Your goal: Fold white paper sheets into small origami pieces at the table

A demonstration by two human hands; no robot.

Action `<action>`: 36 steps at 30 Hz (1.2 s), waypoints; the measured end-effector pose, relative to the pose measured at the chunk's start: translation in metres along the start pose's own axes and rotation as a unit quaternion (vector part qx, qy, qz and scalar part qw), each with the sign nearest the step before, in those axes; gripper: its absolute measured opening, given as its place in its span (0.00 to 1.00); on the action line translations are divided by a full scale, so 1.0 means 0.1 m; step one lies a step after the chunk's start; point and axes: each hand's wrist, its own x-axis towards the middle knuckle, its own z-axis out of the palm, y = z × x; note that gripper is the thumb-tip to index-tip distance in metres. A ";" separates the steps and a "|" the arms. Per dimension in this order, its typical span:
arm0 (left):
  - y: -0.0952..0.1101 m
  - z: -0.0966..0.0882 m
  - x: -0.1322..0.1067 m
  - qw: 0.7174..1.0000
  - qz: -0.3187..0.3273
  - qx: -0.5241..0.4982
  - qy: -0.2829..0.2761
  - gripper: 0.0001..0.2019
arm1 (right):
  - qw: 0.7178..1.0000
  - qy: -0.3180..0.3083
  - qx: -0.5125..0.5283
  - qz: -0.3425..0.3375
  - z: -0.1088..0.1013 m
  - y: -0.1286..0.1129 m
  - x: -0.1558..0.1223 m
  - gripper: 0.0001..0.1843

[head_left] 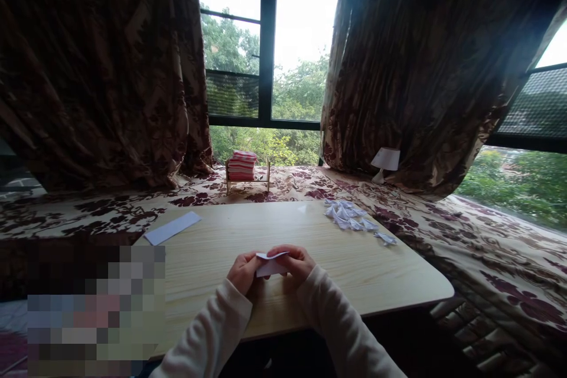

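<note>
A small folded piece of white paper (271, 266) is held between my two hands above the near part of the table. My left hand (242, 271) pinches its left side, and my right hand (301, 261) grips the right side with fingers over the top edge. The paper's upper edge bends slightly in the middle. A stack of white paper strips (172, 228) lies at the table's left. On the far right of the table sits a pile of folded white paper pieces (348, 215), with one or more lying apart toward the corner.
The pale wooden table (212, 283) has a rounded right corner. Behind it, a flowered cloth ledge (292, 183) carries a small rack (269, 177) with striped red-and-white cloths (241, 165) and a white lamp (385, 159). Dark patterned curtains (390, 71) flank the window. A blurred patch covers the lower left.
</note>
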 end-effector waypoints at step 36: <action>0.00 0.10 -0.03 1.000 0.005 0.006 -0.012 0.17 | 0.991 0.000 -0.075 -0.115 -0.03 0.04 0.00 0.07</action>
